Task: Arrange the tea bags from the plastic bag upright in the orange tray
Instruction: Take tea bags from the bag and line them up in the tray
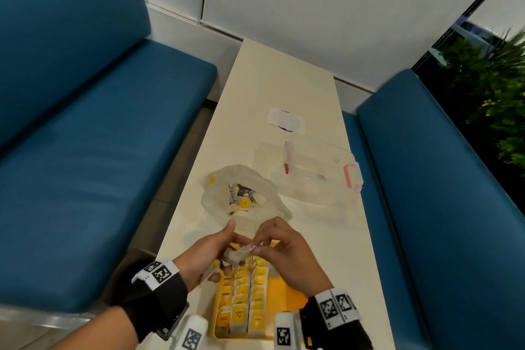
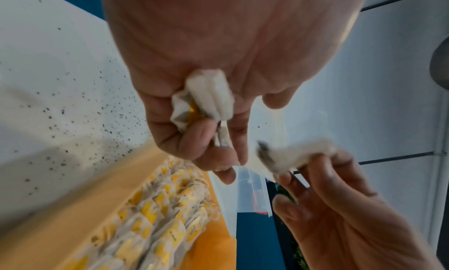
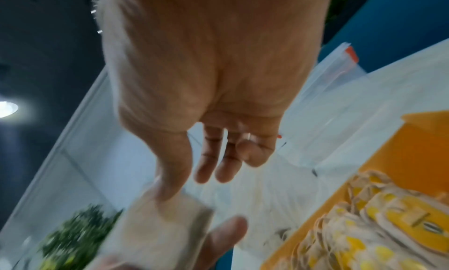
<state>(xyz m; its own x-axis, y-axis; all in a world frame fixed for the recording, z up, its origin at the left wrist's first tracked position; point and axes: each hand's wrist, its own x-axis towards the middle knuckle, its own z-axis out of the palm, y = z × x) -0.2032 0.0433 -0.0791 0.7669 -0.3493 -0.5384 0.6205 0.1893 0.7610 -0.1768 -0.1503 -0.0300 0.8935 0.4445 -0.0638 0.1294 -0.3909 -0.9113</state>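
The orange tray [image 1: 287,301] sits at the table's near edge, its left part filled with rows of upright yellow-tagged tea bags [image 1: 244,301]. Just behind it lies the open plastic bag [image 1: 244,199] with more tea bags inside. Above the tray's far end, my left hand [image 1: 227,247] grips a small bunch of tea bags [image 2: 209,95]. My right hand [image 1: 261,244] pinches one single tea bag [image 2: 296,157] by its fingertips, right beside the left hand. That bag shows blurred under the thumb in the right wrist view [image 3: 165,226], next to the tray [image 3: 401,151].
A clear storage box [image 1: 318,167] with pink latches stands behind and to the right of the bag. A white sticker [image 1: 285,121] lies farther back. Tea crumbs [image 2: 80,120] speckle the table left of the tray. Blue benches [image 1: 99,150] flank the narrow table.
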